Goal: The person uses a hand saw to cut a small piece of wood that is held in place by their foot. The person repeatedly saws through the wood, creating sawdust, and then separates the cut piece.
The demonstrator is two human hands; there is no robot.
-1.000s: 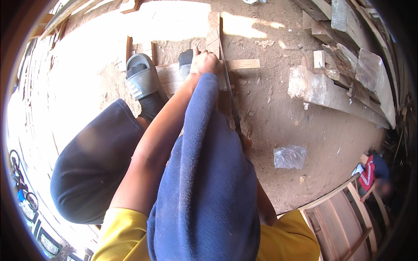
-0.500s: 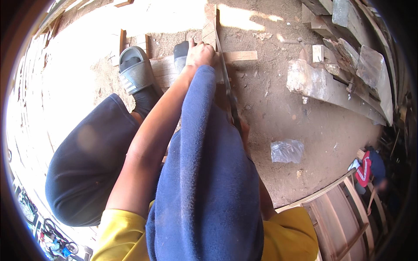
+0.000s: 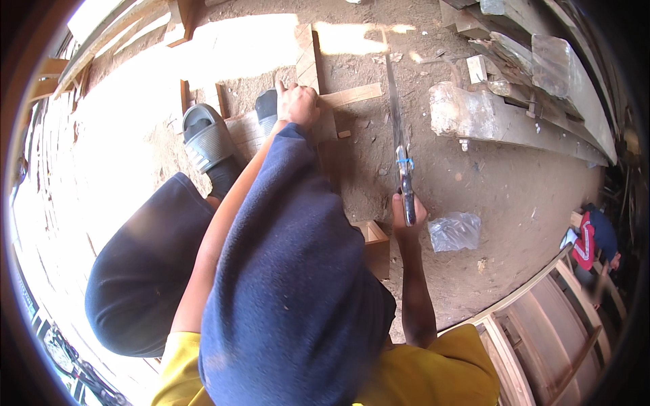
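My left hand [image 3: 298, 106] presses down on the near end of a flat wooden board [image 3: 306, 57] with criss-cross pencil-like marks, its fingers curled over it. A lighter wooden strip [image 3: 353, 95] sticks out to the right beside that hand. Off to the right, clear of the wood, my right hand [image 3: 411, 215] grips the handle of a handsaw [image 3: 395, 101], its long thin blade pointing away from me. Blue tying is wrapped near the handle. A small wood offcut [image 3: 344, 134] lies just below the strip. Blue fleece fabric [image 3: 284, 271] hides much of the middle.
A crumpled clear plastic bag [image 3: 454, 231] lies on the dirt floor by my right hand. Heavy timbers [image 3: 477, 122] are stacked at the far right. My sandalled foot [image 3: 206, 139] is at left. A wooden box [image 3: 374, 240] and a frame [image 3: 535, 321] stand nearby; another person [image 3: 592, 237] is at right.
My right hand has swung the handsaw away from the board to the right, out into full view. A small offcut now shows on the ground. My left hand stays on the board.
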